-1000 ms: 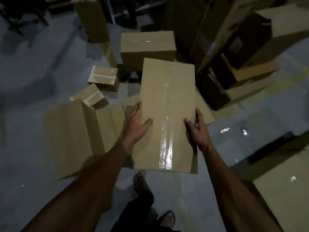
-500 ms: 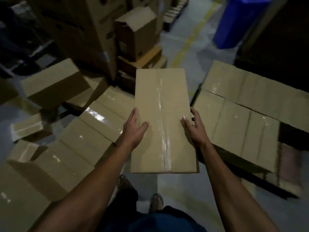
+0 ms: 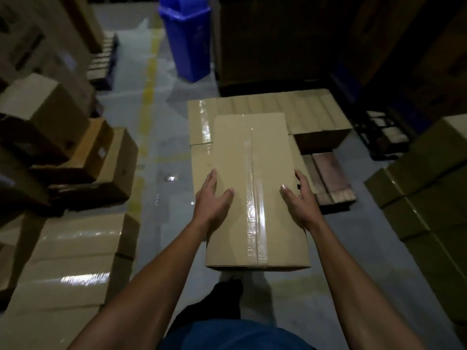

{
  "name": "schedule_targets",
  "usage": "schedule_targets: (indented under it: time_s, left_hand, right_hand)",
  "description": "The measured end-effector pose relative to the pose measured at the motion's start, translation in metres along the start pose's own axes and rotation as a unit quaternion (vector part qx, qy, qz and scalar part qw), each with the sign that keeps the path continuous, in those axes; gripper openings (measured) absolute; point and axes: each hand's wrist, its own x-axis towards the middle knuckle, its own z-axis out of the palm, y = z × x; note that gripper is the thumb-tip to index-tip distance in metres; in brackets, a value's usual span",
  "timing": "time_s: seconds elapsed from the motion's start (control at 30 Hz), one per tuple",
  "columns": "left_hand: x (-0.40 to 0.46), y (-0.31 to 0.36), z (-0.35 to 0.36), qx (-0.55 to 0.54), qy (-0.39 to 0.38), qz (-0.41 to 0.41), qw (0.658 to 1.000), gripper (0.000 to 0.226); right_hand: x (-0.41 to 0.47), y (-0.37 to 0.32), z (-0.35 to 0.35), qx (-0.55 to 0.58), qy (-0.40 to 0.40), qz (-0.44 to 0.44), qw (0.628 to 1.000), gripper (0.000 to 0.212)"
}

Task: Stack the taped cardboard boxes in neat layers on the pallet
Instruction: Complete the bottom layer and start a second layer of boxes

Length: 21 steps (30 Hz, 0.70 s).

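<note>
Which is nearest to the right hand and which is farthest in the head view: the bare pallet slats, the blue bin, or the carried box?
1. The carried box, gripped by the right hand on its right side.
2. The bare pallet slats, just right of the hand.
3. The blue bin, far ahead, upper left.

The carried box (image 3: 255,188) is matt brown cardboard with a glossy clear tape strip (image 3: 257,215). The pallet (image 3: 328,180) is rough wood. The bin (image 3: 188,39) is smooth blue plastic. The floor (image 3: 164,137) is glossy.
</note>
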Motion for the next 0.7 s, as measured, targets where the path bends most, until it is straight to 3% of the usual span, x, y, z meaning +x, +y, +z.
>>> schedule_targets:
  time_s: [0.17, 0.37, 0.7]
  left_hand:
    - [0.045, 0.041, 0.079, -0.015, -0.068, 0.026, 0.997, 0.087]
    - [0.122, 0.083, 0.175, -0.019, -0.12, 0.026, 0.992, 0.091]
    - [0.22, 0.164, 0.298, 0.011, -0.158, 0.039, 0.987, 0.091]
  right_hand:
    - [0.031, 0.022, -0.072, 0.026, 0.048, 0.015, 0.998, 0.062]
    - [0.097, 0.04, -0.148, 0.019, 0.08, 0.052, 0.995, 0.064]
    - [0.216, 0.066, -0.257, 0.026, 0.105, 0.089, 0.99, 0.062]
